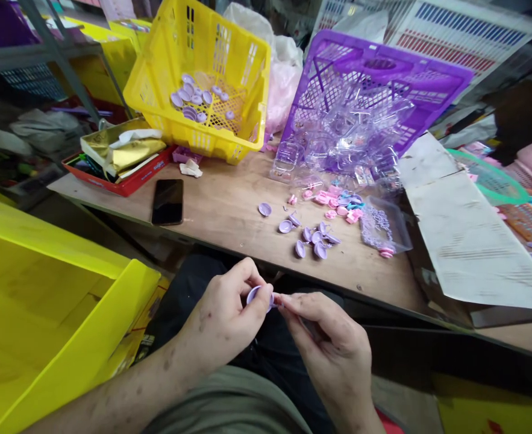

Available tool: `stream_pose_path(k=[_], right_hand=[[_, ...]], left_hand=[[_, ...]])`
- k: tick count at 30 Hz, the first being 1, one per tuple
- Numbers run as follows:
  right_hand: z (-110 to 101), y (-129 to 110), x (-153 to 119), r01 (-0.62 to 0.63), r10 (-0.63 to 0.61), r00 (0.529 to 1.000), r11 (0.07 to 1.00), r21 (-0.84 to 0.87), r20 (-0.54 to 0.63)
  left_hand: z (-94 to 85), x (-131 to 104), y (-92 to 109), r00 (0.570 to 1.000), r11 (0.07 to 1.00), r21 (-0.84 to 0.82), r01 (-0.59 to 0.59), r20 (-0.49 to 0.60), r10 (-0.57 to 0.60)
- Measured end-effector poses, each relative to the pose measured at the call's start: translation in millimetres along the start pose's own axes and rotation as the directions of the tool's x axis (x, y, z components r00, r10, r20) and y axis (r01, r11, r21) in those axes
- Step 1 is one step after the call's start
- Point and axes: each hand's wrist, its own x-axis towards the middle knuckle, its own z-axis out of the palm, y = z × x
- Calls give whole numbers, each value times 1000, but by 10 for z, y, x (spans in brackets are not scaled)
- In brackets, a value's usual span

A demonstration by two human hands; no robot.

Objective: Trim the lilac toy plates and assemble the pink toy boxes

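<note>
Two-handed in the head view, gripped a lilac dish [253, 294] with the left hand [227, 316] and pinched its side with the right hand [335, 337], just beside the tabletop [220, 208]. Saw similar dishes [320, 251] on it, near a clear tray [400, 236].

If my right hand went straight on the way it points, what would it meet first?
Your right hand would likely meet the small purple dish in your left hand first; they look nearly touching, though depth is unclear.
</note>
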Motion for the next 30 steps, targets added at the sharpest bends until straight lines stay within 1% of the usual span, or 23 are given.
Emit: stream_pose_path(k=[2, 4, 6, 8, 11, 15, 18, 20, 22, 25, 27, 30], right_hand=[[3, -12, -20, 69, -67, 997, 994, -83, 32], [18, -16, -36, 116, -112, 993, 982, -146, 32], [39, -8, -43, 139, -137, 990, 973, -182, 25], [57, 7, -40, 145, -141, 989, 974, -175, 34], [83, 32, -33, 94, -90, 995, 988, -121, 38], [131, 58, -49, 11, -13, 1000, 997, -81, -24], [156, 84, -81, -51, 50, 998, 998, -34, -42], [153, 107, -107, -110, 111, 993, 994, 28, -29], [134, 128, -130, -168, 172, 985, 976, 139, -17], [97, 139, -150, -226, 258, 964, 923, 311, -65], [87, 134, -157, -258, 305, 949, 898, 356, -83], [122, 126, -163, -283, 314, 949, 896, 341, -39]], left_hand=[[0, 12, 3, 1000, 1000, -10, 27, 8, -27], [0, 25, -1, 999, 999, -4, 35, 6, -35], [3, 39, -12, 1000, 1000, 12, 26, -3, -26], [10, 50, -29, 1000, 1000, 20, 15, -12, -15], [31, 60, -60, 1000, 1000, -2, 7, -7, -7], [63, 65, -98, 1000, 999, -35, -9, 14, 9], [67, 65, -89, 1000, 999, -23, -22, 7, 23], [54, 64, -58, 999, 999, -16, -32, 11, 32], [28, 65, -20, 999, 999, 7, -51, 7, 51], [-13, 66, 6, 993, 990, 86, -108, -36, 111], [-27, 64, -14, 985, 980, 136, -148, -63, 158], [-17, 55, -80, 983, 972, 168, -166, -56, 178]])
